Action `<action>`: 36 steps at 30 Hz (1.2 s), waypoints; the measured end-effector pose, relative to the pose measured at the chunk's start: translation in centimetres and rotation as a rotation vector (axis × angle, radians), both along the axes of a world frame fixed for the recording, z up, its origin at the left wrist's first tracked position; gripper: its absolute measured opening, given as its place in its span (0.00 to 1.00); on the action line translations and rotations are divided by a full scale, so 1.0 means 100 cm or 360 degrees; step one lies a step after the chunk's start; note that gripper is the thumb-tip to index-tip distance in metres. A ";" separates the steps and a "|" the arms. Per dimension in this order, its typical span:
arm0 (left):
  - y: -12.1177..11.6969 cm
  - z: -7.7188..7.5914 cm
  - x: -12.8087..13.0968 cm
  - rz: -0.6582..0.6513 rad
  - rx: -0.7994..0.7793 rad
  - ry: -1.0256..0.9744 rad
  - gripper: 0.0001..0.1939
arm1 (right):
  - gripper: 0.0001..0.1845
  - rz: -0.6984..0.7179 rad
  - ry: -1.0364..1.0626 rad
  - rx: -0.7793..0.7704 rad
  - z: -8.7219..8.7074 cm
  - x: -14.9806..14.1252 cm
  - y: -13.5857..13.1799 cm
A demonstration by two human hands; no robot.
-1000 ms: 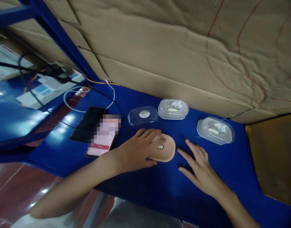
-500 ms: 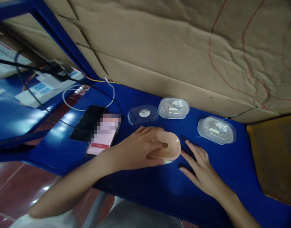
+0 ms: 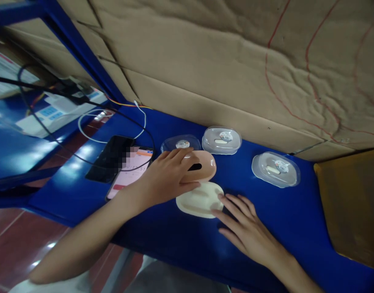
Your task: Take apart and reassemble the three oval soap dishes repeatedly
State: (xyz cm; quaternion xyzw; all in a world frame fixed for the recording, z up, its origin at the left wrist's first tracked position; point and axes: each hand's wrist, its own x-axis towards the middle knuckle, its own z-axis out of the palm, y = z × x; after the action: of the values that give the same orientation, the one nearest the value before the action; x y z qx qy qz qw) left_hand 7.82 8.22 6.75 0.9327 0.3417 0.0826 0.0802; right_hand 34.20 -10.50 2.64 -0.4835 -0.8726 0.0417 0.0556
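My left hand (image 3: 165, 177) is closed on a peach soap dish (image 3: 205, 173), an oval tray with a dark slot in its middle. The tray is tilted and raised off a cream oval base (image 3: 202, 201), which lies on the blue table. My right hand (image 3: 242, 224) has its fingers spread, the fingertips resting at the base's right rim. Behind the peach dish is a clear plastic lid (image 3: 171, 142) with a round sticker, partly covered by my left hand. Two clear-lidded soap dishes, one at the back (image 3: 222, 140) and one farther right (image 3: 275, 169), also carry round stickers.
On the left, a phone with a lit screen (image 3: 133, 167) lies beside a black device (image 3: 109, 156), with cables around them. Brown cardboard (image 3: 205, 81) walls the back of the table (image 3: 236, 268). A brown taped box (image 3: 352, 203) stands at right.
My left hand has lifted the peach dish off the cream base and moved it back and left, uncovering the base. My right hand has shifted left onto the base's rim.
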 end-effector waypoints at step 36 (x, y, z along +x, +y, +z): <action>0.006 -0.018 0.006 0.0163 -0.0189 0.0069 0.37 | 0.28 -0.0427 0.0092 -0.0006 0.061 0.036 0.137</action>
State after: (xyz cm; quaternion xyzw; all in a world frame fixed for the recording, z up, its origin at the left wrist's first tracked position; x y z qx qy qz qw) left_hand 8.43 8.80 4.95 0.9092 0.3948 0.0460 0.1237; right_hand 37.78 3.22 8.74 -0.5945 -0.7981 0.0496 0.0850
